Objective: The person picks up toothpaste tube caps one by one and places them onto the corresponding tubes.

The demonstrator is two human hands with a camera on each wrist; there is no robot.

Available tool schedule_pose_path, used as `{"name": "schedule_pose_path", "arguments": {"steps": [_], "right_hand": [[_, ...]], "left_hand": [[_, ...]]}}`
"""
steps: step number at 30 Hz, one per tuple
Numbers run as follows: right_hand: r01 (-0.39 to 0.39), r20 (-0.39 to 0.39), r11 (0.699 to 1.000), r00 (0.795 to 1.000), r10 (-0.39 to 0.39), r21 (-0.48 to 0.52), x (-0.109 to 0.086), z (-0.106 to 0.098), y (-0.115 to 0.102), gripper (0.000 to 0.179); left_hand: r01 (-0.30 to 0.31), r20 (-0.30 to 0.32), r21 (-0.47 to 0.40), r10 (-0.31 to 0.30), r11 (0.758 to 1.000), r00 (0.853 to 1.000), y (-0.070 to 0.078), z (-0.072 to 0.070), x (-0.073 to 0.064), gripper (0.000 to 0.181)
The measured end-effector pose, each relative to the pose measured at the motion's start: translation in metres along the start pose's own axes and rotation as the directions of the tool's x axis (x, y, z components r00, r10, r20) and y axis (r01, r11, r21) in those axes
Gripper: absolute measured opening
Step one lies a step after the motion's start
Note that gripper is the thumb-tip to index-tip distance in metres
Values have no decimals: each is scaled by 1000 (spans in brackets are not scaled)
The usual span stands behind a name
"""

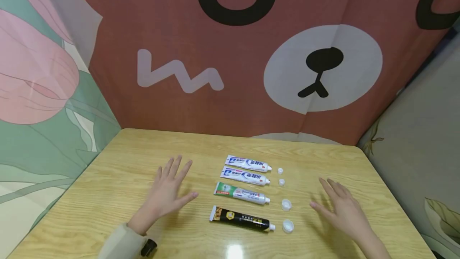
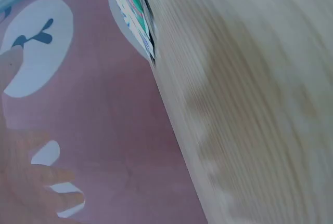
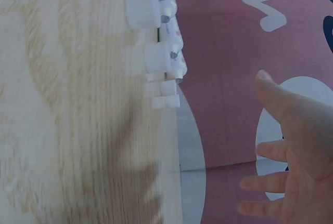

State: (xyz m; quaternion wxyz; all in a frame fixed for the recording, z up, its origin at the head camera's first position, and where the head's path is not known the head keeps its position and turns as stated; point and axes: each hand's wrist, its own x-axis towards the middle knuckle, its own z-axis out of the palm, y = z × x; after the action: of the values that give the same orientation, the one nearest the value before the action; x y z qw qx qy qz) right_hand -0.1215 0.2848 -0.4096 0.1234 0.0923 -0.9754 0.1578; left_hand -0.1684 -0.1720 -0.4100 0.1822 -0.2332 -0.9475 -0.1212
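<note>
The fingers of the left hand (image 1: 166,193), left of centre in the lower half of the frame, are spread apart and hold nothing; those of the right hand (image 1: 343,211), at lower right, are extended and empty too, with the thumb held away. Both hands appear raised above the wooden table (image 1: 161,143). Between them, in the lower middle, lie an upper blue-and-white tube (image 1: 248,163), a lower blue-and-white tube (image 1: 245,176), a green-and-silver tube (image 1: 242,193) and, lowest, a black tube (image 1: 240,219), nozzles rightward and uncapped. Just beside the nozzles sit two small caps (image 1: 280,171) and two larger caps (image 1: 286,204). The tubes are probably light, soft and smooth, best held loosely near the stiffer shoulder, since squeezing the body could push paste out. The caps look light and rigid, suiting a fingertip pinch round the sides. Beyond stands a reddish backdrop (image 1: 244,99).
</note>
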Motion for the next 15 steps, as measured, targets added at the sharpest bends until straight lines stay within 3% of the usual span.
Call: {"name": "schedule_pose_path", "arguments": {"steps": [6,11,15], "right_hand": [[12,18,990,1000,-15,144,-2,-5,-5,63],[-8,71,979,997,-7,204,-3,-6,-6,53],[-13,126,958,992,-24,287,-4,-4,-4,46]], "left_hand": [[-55,-23,-95,53,994,998,10,3,3,81],[-104,-69,-161,94,981,993,16,6,6,77],[-109,-72,-212,96,971,993,21,8,8,72]]}}
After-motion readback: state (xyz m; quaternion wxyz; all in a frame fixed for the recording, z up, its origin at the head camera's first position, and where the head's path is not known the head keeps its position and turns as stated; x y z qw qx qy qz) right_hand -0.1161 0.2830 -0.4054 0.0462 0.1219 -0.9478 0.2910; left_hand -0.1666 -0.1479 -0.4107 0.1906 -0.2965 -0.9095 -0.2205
